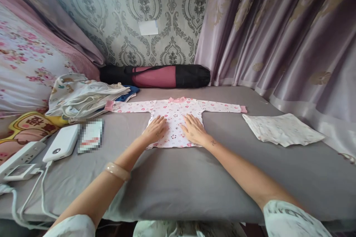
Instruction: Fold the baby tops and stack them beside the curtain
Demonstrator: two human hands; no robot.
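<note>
A small white long-sleeved shirt (175, 120) with pink prints, a pink collar and pink cuffs lies spread flat, its sleeves stretched out to both sides. My left hand (156, 129) rests flat on the left part of its body, fingers extended. On the right part lies my right hand (194, 129), also flat with its fingers spread. Neither hand grips the cloth. The collar points away from me, and the hem is toward me.
Folded pale cloth (283, 129) lies at right. On the left are piled clothes (86, 98), a white power bank (62, 142), a power strip (23, 159) with cables, and a blurred packet (91, 135). A black and pink roll bag (154, 76) sits against the wall on the grey sheet (167, 185).
</note>
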